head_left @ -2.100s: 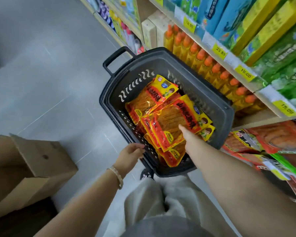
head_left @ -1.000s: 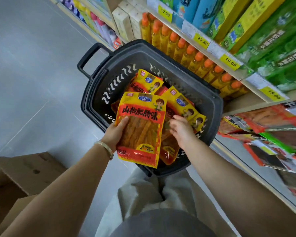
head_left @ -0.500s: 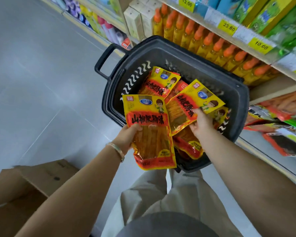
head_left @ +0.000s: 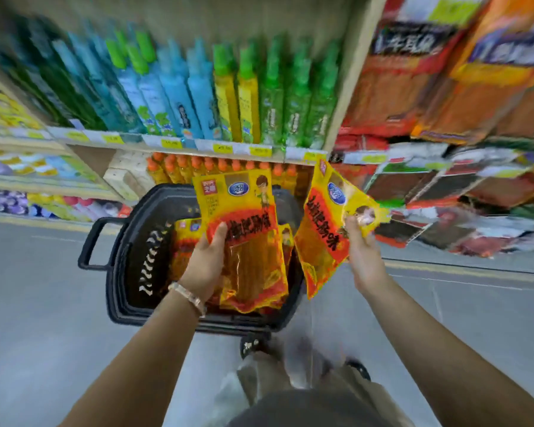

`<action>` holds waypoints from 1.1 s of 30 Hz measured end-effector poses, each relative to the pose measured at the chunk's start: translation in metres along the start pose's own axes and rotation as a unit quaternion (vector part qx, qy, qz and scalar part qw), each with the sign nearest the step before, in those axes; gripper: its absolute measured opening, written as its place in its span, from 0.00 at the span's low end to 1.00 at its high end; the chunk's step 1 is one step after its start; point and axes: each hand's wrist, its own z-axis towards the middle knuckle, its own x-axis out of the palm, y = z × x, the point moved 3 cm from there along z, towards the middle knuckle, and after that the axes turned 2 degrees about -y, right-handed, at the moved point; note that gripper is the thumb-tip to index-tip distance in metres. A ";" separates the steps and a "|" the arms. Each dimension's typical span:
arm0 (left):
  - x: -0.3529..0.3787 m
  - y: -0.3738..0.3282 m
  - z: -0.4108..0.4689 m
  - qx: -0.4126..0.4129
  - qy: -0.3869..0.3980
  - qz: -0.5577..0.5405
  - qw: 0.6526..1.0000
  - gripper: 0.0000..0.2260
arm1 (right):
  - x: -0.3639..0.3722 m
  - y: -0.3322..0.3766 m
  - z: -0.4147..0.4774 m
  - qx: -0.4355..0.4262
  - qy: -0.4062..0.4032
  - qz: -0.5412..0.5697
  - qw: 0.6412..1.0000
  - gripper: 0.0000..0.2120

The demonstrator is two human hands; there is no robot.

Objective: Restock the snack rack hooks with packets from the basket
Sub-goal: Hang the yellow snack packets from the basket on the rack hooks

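Observation:
A dark plastic basket [head_left: 130,272] stands on the floor in front of me, with more yellow-and-red snack packets [head_left: 185,241] inside. My left hand [head_left: 205,266] grips one yellow-and-red packet [head_left: 247,241] upright above the basket. My right hand [head_left: 363,254] pinches a second packet [head_left: 324,229] by its edge, tilted, to the right of the basket. The snack rack [head_left: 463,192] with hanging red and orange packets fills the right side, blurred.
Shelves [head_left: 173,143] with green, blue and yellow bottles and orange-capped bottles run behind the basket. Grey floor lies to the left and right. My legs and dark shoes [head_left: 253,346] are just below the basket.
Both hands have lifted their packets out of and above the basket. My view has swung upward toward the shelves and the rack; the cardboard box at the lower left is out of sight.

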 end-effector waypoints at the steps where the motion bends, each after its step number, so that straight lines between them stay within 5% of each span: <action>1: 0.016 -0.013 -0.005 0.024 0.009 0.013 1.000 0.19 | -0.024 0.011 0.000 -0.045 -0.016 0.011 0.999 0.17; 4: 0.077 -0.048 -0.031 0.109 0.077 0.049 0.990 0.06 | -0.101 0.039 -0.004 -0.140 -0.070 0.025 0.987 0.10; 7: 0.145 -0.074 -0.069 0.180 0.126 0.038 0.975 0.05 | -0.179 0.053 -0.003 -0.197 -0.092 0.003 0.976 0.10; 13: 0.261 -0.122 -0.144 0.311 0.046 0.051 0.948 0.20 | -0.333 0.085 0.006 -0.289 -0.160 0.012 0.944 0.11; 17: 0.325 -0.167 -0.178 0.360 0.076 0.003 0.930 0.10 | -0.412 0.121 0.021 -0.316 -0.207 0.028 0.925 0.11; 24: 0.406 -0.263 -0.207 0.424 0.081 -0.074 0.899 0.07 | -0.504 0.198 0.069 -0.359 -0.289 0.050 0.886 0.20; 33: 0.495 -0.373 -0.195 0.467 0.157 -0.174 0.853 0.08 | -0.555 0.308 0.139 -0.404 -0.260 0.131 0.867 0.10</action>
